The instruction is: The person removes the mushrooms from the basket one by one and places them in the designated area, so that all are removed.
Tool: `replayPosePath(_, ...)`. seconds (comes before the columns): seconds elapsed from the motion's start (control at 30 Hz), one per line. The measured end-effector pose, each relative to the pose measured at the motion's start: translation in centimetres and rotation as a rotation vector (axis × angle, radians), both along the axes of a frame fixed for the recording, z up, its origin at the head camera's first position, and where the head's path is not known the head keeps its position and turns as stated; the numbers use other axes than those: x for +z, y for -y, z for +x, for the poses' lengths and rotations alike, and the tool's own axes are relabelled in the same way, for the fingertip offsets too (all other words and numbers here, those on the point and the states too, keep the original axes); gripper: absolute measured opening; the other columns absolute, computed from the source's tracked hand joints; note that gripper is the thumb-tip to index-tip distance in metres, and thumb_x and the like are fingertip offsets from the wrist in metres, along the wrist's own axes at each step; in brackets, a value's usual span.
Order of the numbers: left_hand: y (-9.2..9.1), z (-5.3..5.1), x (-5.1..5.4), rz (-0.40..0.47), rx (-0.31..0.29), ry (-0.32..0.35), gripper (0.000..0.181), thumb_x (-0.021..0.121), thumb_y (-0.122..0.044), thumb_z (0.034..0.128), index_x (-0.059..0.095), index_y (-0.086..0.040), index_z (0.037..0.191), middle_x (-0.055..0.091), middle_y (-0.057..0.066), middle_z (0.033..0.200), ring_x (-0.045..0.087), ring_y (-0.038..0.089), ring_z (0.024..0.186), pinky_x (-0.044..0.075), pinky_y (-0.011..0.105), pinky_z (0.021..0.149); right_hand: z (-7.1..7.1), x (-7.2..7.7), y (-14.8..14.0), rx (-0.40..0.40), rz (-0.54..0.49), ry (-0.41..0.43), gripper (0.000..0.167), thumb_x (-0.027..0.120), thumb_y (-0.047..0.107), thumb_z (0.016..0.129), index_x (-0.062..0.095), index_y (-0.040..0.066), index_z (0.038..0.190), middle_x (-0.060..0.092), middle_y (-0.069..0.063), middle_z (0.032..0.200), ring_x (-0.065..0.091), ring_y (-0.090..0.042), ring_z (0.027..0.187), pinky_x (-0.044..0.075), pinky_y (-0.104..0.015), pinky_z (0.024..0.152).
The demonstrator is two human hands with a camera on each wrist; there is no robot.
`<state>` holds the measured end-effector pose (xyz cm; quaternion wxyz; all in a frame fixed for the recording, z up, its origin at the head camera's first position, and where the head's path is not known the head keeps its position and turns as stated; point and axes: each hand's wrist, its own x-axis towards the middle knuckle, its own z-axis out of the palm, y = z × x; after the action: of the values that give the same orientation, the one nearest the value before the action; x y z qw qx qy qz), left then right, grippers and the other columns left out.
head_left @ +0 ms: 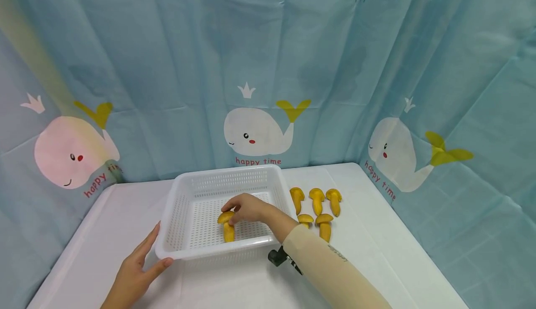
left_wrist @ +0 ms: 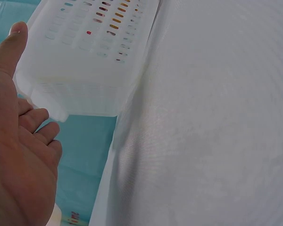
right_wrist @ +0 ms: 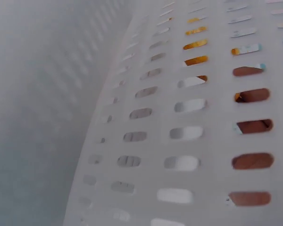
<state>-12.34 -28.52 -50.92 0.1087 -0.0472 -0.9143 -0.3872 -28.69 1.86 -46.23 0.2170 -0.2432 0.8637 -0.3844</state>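
Note:
A white plastic basket (head_left: pixel 217 249) with a slotted floor and walls stands on the table. Inside it, my right hand (head_left: pixel 247 207) pinches a yellow mushroom (head_left: pixel 228 233), whose cap points away from me and whose stem points towards me. Beside the basket's near left corner is my left hand (head_left: pixel 136 274), fingers extended and thumb spread; its palm side shows in the left wrist view, close to the basket wall (left_wrist: pixel 70 61). The right wrist view is filled by the slotted basket wall (right_wrist: pixel 217 146), with bits of hand and yellow mushroom visible through the slots.
Several more yellow mushrooms (head_left: pixel 317 202) lie in two rows right of the basket, some partly hidden by its rim and my right arm. A white cloth covers the table (head_left: pixel 377 253). Blue curtains (head_left: pixel 188 90) printed with whales enclose the back and sides.

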Motion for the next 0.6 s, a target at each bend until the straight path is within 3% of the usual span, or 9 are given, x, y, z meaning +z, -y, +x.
replayPosePath(0.03,0.0,0.0,0.0,0.001,0.000,0.000,0.093,0.077,-0.037,0.0926,0.018,-0.035,0.164,0.021,-0.008,0.167,0.011,-0.022,0.137,0.032,0.041,0.118,0.0,0.0,0.1,0.001,-0.008,-0.006,0.037,0.084,0.018,0.086,0.076,0.021,0.122,0.070,0.018,0.114,0.060,-0.010,0.107,0.052,-0.027,0.098)
replayPosePath(0.3,0.2,0.2,-0.1,-0.006,0.004,-0.016,0.093,0.077,-0.036,0.0921,0.019,-0.034,0.164,0.021,-0.009,0.168,0.011,-0.025,0.135,0.022,0.007,0.113,0.5,1.2,0.2,0.013,-0.088,-0.038,0.038,0.083,0.020,0.087,0.074,0.022,0.124,0.069,0.021,0.113,0.057,-0.011,0.112,0.052,-0.026,0.096)
replayPosePath(0.37,0.2,0.1,0.0,0.005,0.000,-0.015,0.092,0.077,-0.035,0.0923,0.019,-0.032,0.164,0.023,-0.005,0.168,0.011,-0.024,0.137,0.025,0.016,0.118,0.7,1.6,0.1,0.014,-0.096,-0.052,0.037,0.083,0.021,0.088,0.074,0.023,0.124,0.069,0.021,0.113,0.057,-0.010,0.113,0.052,-0.026,0.095)
replayPosePath(0.4,0.2,0.1,0.0,0.007,-0.001,-0.011,0.092,0.077,-0.036,0.0923,0.019,-0.032,0.164,0.023,-0.003,0.168,0.011,-0.021,0.140,0.029,0.028,0.120,0.7,1.8,0.0,0.013,-0.097,-0.061,0.037,0.083,0.021,0.088,0.074,0.024,0.123,0.069,0.021,0.113,0.057,-0.010,0.113,0.052,-0.026,0.095)
replayPosePath(0.43,0.1,0.1,0.0,0.009,-0.001,-0.006,0.092,0.077,-0.036,0.0924,0.019,-0.032,0.164,0.023,-0.003,0.168,0.012,-0.016,0.144,0.029,0.029,0.120,0.8,2.1,-0.1,0.012,-0.098,-0.069,0.037,0.083,0.021,0.088,0.074,0.025,0.123,0.069,0.021,0.113,0.057,-0.012,0.113,0.052,-0.026,0.095)
replayPosePath(0.47,0.1,0.1,0.0,0.007,0.002,0.001,0.092,0.077,-0.037,0.0923,0.019,-0.033,0.164,0.023,-0.004,0.168,0.013,-0.012,0.147,0.027,0.019,0.119,0.9,2.3,-0.2,0.011,-0.099,-0.080,0.036,0.083,0.021,0.088,0.074,0.025,0.123,0.069,0.020,0.113,0.057,-0.012,0.113,0.052,-0.026,0.095)
replayPosePath(0.53,0.0,0.1,0.0,0.010,0.001,0.010,0.092,0.077,-0.037,0.0921,0.019,-0.033,0.164,0.022,-0.006,0.168,0.017,0.002,0.152,0.031,0.038,0.119,1.0,2.7,-0.5,0.009,-0.098,-0.104,0.036,0.083,0.021,0.088,0.074,0.026,0.123,0.069,0.020,0.114,0.057,-0.013,0.113,0.052,-0.026,0.094)
replayPosePath(0.57,0.0,0.1,0.0,0.005,0.004,0.011,0.093,0.077,-0.038,0.0919,0.019,-0.033,0.164,0.022,-0.008,0.168,0.018,0.004,0.153,0.029,0.028,0.119,1.1,2.9,-0.6,0.008,-0.099,-0.115,0.036,0.082,0.021,0.088,0.074,0.025,0.123,0.069,0.019,0.115,0.057,-0.014,0.114,0.052,-0.026,0.094)
replayPosePath(0.6,0.0,0.1,0.0,0.006,0.000,0.011,0.093,0.077,-0.038,0.0920,0.019,-0.034,0.164,0.021,-0.009,0.168,0.018,0.007,0.154,0.030,0.029,0.120,1.1,3.1,-0.8,0.006,-0.098,-0.125,0.036,0.082,0.021,0.089,0.074,0.025,0.123,0.069,0.019,0.115,0.057,-0.015,0.115,0.052,-0.026,0.094)
